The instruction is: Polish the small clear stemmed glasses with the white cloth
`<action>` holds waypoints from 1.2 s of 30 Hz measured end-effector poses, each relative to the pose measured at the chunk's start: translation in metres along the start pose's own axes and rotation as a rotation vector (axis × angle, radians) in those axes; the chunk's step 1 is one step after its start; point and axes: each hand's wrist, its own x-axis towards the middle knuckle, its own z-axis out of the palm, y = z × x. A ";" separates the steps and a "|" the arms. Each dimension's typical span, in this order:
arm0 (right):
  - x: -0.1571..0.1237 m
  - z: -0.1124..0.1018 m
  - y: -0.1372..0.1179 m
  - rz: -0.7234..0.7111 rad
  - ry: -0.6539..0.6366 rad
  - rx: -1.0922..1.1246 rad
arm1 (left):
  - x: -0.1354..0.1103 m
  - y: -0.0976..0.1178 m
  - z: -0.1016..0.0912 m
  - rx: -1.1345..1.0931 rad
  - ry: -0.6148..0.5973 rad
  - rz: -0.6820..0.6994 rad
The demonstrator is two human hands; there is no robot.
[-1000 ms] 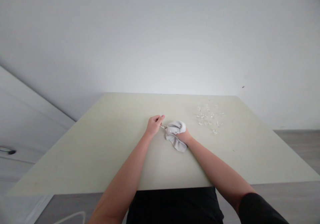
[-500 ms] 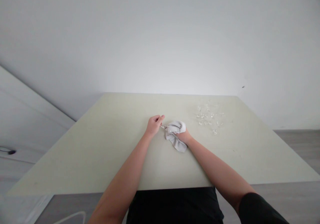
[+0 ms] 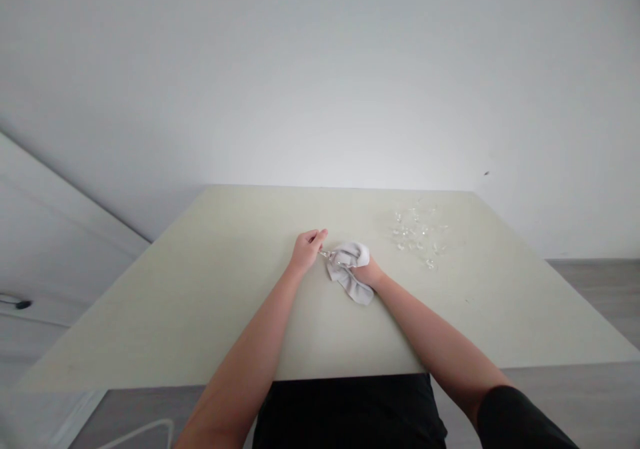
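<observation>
Clear stemmed piece (image 3: 327, 255), glass or see-through plastic by the look of it, is over the middle of the counter (image 3: 200, 289), running from one hand into a bunched pale grey cloth (image 3: 357, 291). Left hand (image 3: 304, 253) has the narrow end pinched, thumb and curled fingers closed on it. Right hand (image 3: 367, 272) has hold of the cloth around the other end, but the folds cover most of the fingers, so I can't tell exactly where they press.

What would worry me: twisting. If the right hand turns the cloth hard while the left pinch stays rigid, that thin part takes all the strain and could snap, if it's as brittle as it looks. Second worry is a slip, since smooth clear stuff plus a slick cloth isn't much grip, and one lapse in that pinch could drop it on the hard top. Also, the clear pieces (image 3: 429, 263) sit clustered beyond the right hand, near the far edge. They're apart from the cloth, but a careless elbow or a wide swing that way could knock several over.
</observation>
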 end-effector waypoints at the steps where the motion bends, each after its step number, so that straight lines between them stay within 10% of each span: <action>1: 0.000 -0.001 0.000 0.003 -0.003 0.008 | 0.000 0.000 0.000 0.001 -0.001 -0.005; 36: -0.002 0.002 -0.016 0.341 0.122 0.311 | 0.002 -0.005 0.002 -0.017 -0.046 -0.079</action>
